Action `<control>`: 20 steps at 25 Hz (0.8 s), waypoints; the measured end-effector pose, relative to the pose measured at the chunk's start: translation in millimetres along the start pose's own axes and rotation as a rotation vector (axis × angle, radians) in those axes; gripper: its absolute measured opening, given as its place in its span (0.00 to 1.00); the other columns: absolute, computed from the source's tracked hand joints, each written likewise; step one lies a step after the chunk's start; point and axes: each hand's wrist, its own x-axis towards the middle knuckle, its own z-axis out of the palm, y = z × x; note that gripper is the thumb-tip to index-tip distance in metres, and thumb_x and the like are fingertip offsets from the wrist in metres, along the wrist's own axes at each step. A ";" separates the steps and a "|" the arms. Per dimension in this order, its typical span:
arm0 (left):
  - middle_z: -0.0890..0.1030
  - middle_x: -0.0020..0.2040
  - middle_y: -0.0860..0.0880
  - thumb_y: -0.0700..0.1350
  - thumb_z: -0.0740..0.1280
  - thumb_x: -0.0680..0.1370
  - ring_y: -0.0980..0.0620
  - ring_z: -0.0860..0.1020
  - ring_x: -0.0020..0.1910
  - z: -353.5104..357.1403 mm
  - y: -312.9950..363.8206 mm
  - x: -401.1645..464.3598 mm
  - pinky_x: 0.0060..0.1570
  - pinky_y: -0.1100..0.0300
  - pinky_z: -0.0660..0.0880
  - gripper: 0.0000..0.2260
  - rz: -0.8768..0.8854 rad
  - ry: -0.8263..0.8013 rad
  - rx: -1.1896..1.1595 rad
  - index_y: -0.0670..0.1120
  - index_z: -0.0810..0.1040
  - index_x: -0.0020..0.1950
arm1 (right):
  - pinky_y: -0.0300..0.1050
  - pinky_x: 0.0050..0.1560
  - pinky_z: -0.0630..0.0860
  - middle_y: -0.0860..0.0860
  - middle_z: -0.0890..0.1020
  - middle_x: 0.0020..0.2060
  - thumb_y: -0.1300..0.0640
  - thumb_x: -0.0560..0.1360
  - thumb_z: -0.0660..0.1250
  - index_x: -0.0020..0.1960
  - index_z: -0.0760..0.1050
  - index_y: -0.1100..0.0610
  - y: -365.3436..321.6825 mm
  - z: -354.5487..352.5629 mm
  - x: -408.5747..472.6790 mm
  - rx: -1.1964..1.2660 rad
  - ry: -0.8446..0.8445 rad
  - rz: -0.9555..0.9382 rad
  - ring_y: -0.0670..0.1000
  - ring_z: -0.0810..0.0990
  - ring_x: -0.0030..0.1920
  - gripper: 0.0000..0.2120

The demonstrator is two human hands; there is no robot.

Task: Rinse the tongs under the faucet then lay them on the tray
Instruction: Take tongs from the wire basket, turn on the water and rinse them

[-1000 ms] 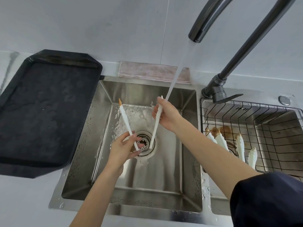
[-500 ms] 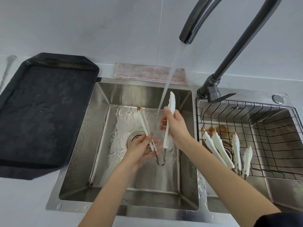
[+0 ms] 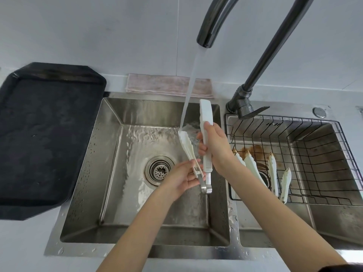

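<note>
white tongs [image 3: 205, 138], spread, under faucet [image 3: 208, 26] stream

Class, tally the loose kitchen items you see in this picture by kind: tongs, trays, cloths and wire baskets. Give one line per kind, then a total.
Tongs: 3, one pair held under the water, two stained pairs in the basket
Trays: 1, black
Cloths: 1, pink
Wire baskets: 1
Total: 6
</note>
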 end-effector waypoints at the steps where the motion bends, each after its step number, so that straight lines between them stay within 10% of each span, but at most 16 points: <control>1: 0.81 0.51 0.41 0.42 0.57 0.81 0.49 0.81 0.44 -0.8 0.6 0.1 0.38 0.60 0.82 0.12 0.001 -0.005 -0.014 0.39 0.74 0.60 | 0.36 0.22 0.64 0.49 0.71 0.33 0.54 0.80 0.55 0.47 0.67 0.55 0.6 -0.1 -0.3 -0.027 0.004 -0.014 0.45 0.64 0.24 0.06; 9: 0.79 0.38 0.49 0.42 0.62 0.78 0.57 0.81 0.31 -13.0 19.2 -8.3 0.32 0.64 0.79 0.05 0.146 0.058 -0.066 0.45 0.73 0.43 | 0.39 0.29 0.69 0.52 0.73 0.36 0.52 0.81 0.52 0.57 0.67 0.60 47.1 -12.6 32.4 -0.058 0.160 0.204 0.46 0.68 0.29 0.13; 20: 0.82 0.43 0.48 0.43 0.59 0.80 0.55 0.82 0.40 7.2 53.7 6.1 0.41 0.64 0.80 0.13 0.198 0.027 0.009 0.39 0.72 0.61 | 0.41 0.25 0.73 0.55 0.82 0.34 0.47 0.80 0.53 0.54 0.73 0.57 83.0 6.9 30.0 0.135 0.099 0.542 0.50 0.81 0.31 0.17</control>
